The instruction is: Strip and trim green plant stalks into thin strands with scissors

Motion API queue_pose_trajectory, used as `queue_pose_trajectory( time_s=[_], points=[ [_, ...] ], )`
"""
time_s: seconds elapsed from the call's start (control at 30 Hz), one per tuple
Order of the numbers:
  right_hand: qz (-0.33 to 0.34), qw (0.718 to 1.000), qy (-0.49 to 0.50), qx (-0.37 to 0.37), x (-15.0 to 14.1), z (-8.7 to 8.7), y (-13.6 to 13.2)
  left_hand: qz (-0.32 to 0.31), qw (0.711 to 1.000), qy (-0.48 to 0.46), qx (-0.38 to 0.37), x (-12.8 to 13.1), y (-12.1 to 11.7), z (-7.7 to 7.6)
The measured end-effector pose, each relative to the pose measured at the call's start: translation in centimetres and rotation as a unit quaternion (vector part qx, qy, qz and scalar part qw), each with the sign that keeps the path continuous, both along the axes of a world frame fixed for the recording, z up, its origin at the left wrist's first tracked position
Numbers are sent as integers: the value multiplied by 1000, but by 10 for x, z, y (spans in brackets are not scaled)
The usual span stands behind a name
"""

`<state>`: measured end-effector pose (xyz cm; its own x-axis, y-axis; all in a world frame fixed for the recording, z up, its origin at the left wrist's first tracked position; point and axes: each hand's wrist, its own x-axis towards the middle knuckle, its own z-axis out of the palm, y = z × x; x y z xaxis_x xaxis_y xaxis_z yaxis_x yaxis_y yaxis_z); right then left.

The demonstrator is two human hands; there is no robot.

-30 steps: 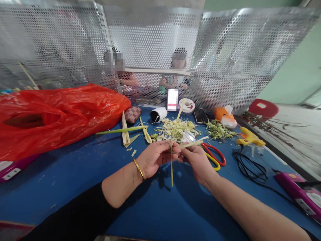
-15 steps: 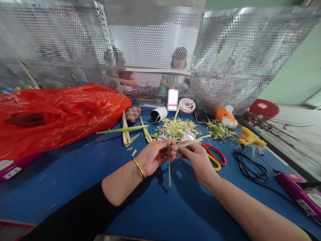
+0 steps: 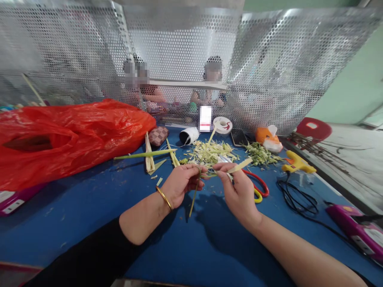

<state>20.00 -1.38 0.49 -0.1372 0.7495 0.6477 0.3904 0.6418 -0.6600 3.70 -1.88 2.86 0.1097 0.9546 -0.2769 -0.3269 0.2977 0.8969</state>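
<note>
Above the blue table [image 3: 89, 215], my left hand [image 3: 179, 185] and my right hand [image 3: 239, 191] meet over thin green leaf strips. The left hand, with a gold bangle on its wrist, pinches a narrow strip [image 3: 194, 195] that hangs down and to the left. Pinched in the right hand is a paler strip [image 3: 239, 165] that points up to the right. The two strips cross between my fingertips. Both hands are closed on them.
A heap of leaf cuttings [image 3: 209, 153] lies just beyond my hands, red-and-yellow scissors [image 3: 257, 185] to the right. A big red plastic bag [image 3: 60, 137] fills the left. A yellow glue gun [image 3: 297, 163], black cable [image 3: 296, 199], thread spool [image 3: 189, 136] and tape roll [image 3: 223, 124] lie around. People sit behind a perforated metal screen [image 3: 269, 71].
My right hand has turned and lifted slightly, tilting the pale strip upward. The hanging green strip has swung from straight down to slanting left.
</note>
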Motion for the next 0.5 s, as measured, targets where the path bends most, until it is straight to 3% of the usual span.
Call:
queue_pose_trajectory(
  time_s=[0.13,0.3,0.5],
  points=[
    [2,992,14,-127,-1,-1,3,-56,998,15,7,1,-2,0],
    [30,973,64,-221,-6,8,0,-99,995,-25,1,0,-2,-1],
    [70,887,207,-408,-14,3,1,-96,993,-74,-14,-1,0,-5]
  ],
)
